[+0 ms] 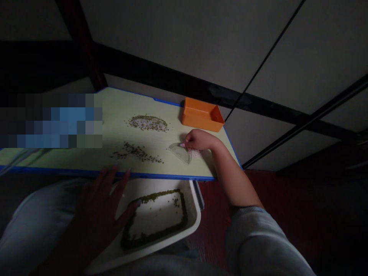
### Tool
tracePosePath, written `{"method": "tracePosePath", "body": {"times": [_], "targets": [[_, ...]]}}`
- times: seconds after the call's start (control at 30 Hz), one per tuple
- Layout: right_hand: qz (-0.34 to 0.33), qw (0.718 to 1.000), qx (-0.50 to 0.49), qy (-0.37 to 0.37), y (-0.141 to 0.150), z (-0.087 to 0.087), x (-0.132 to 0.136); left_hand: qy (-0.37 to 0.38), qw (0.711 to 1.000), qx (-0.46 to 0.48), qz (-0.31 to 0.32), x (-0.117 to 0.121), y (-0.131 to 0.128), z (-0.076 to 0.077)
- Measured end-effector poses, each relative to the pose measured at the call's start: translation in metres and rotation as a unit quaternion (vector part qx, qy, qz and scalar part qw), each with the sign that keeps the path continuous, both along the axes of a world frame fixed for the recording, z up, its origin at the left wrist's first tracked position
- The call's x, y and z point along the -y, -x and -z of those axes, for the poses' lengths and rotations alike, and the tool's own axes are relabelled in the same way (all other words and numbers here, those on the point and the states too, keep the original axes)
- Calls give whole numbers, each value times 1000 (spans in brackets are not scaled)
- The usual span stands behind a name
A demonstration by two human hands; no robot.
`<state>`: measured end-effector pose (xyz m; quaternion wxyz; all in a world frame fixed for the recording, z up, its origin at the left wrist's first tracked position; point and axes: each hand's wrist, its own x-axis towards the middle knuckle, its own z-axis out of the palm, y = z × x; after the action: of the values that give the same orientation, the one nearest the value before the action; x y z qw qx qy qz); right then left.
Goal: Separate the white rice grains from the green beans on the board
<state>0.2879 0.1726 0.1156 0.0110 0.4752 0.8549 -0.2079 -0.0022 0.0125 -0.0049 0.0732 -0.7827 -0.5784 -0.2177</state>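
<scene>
My right hand is over the right part of the pale yellow table, its fingers curled in a pinch. Between its fingertips is the edge of a clear protractor, held low at the tabletop. Partly under that hand lies a small pinkish patch that I cannot make out. Dark reddish-brown beans are scattered left of the protractor, and behind them is a mixed heap of green and pale grains. In shadow, my left hand spreads its fingers over the white tub.
An orange open box stands at the table's back right corner. Green grains line the tub's inner floor edge, below the table's blue front edge. A blurred-out patch covers the table's left end. Pale panels rise behind.
</scene>
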Motion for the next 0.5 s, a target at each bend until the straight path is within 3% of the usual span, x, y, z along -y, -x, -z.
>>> {"method": "tracePosePath", "body": {"times": [0.5], "targets": [[-2, 997, -28, 65, -3, -7, 3, 2, 1000, 0, 8, 0, 2, 1]]}}
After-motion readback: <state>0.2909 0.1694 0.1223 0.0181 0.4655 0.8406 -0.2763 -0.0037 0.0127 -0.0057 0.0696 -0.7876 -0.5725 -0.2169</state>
